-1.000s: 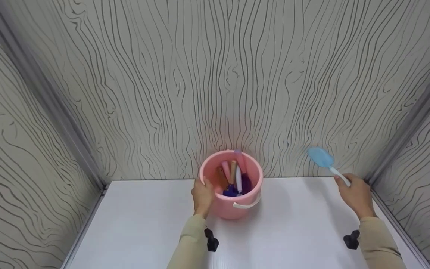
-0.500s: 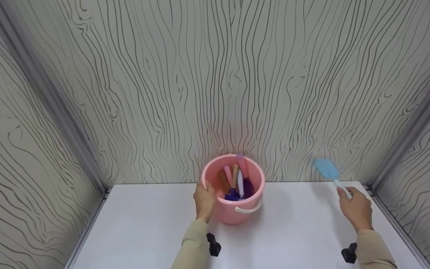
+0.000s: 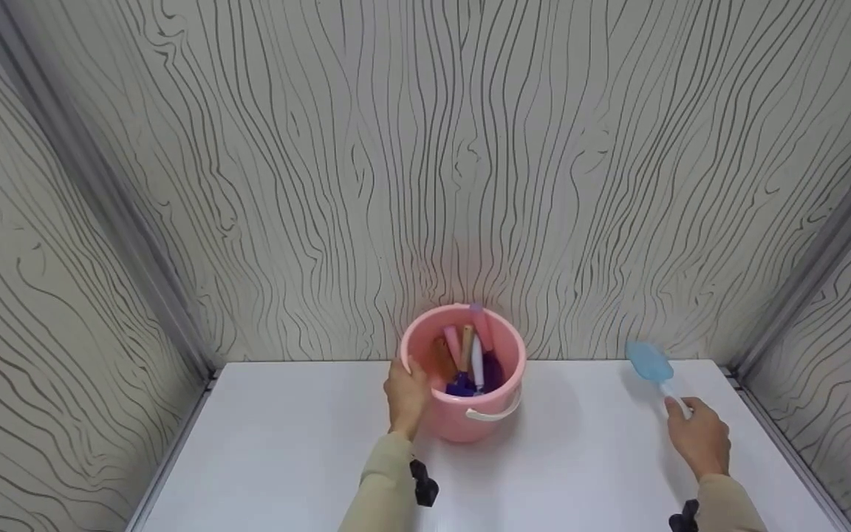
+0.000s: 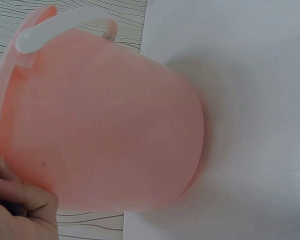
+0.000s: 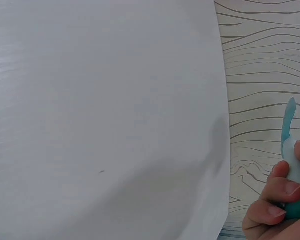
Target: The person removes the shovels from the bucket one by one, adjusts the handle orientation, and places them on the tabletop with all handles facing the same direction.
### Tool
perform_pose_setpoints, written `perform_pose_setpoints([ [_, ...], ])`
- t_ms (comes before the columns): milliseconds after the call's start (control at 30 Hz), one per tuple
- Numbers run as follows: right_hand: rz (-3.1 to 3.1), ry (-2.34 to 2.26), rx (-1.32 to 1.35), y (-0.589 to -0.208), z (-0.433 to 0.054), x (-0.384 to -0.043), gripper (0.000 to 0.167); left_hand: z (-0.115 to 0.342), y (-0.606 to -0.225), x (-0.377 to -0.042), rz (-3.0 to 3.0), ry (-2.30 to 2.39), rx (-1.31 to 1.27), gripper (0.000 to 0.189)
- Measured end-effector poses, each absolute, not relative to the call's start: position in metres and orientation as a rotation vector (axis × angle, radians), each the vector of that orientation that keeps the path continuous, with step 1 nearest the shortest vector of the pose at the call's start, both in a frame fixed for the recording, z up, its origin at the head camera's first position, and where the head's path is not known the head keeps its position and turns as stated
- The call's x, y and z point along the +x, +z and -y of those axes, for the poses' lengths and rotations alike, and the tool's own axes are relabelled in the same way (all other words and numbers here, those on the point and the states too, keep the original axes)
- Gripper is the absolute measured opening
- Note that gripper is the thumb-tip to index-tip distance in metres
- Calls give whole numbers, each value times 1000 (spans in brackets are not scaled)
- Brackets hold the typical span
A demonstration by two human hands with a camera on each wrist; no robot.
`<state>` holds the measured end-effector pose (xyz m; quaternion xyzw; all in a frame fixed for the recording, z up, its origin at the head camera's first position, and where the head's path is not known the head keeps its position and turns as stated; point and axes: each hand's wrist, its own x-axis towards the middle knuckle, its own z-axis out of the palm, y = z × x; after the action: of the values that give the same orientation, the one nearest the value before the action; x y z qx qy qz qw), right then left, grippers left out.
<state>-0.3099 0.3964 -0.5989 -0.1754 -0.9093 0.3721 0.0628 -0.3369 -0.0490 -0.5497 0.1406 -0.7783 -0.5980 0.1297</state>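
Note:
A pink bucket (image 3: 455,425) stands upright on the white table, near the back wall. My left hand (image 3: 405,399) grips its left rim; in the left wrist view that hand (image 4: 25,207) has its fingers bent at the rim, beside the bucket wall (image 4: 115,120). Inside lean several handled tools, among them a wooden handle (image 3: 466,347), a white handle (image 3: 477,362) and a pink one (image 3: 453,345); their lower ends are mostly hidden. At the right, my right hand (image 3: 700,440) holds a light blue toy shovel (image 3: 649,361) by its pale handle (image 5: 295,167), blade pointing away and raised above the table.
The white table (image 3: 285,443) ends at the wood-patterned back wall (image 3: 322,185), with grey metal posts (image 3: 137,273) at the corners. On the bucket's front hangs a white bail handle (image 3: 496,414). A black wrist mount (image 3: 423,484) sits by the left sleeve.
My right hand has moved the shovel down and nearer to me, lower over the table. The left hand stays on the bucket rim; the head view has tilted slightly.

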Motion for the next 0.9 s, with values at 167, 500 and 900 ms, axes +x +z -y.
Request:
perform_pose_setpoints([
  [167, 2759, 1100, -605, -610, -394, -311, 69, 50, -549, -337, 2271, -1746, 421, 36],
  [500, 2839, 1122, -635, -630, -392, -309, 71, 54, -549, -337, 2249, -1779, 424, 38],
  [900, 2855, 1108, -736, -650, -392, -304, 66, 50, -552, -337, 2250, -1767, 412, 37],
])
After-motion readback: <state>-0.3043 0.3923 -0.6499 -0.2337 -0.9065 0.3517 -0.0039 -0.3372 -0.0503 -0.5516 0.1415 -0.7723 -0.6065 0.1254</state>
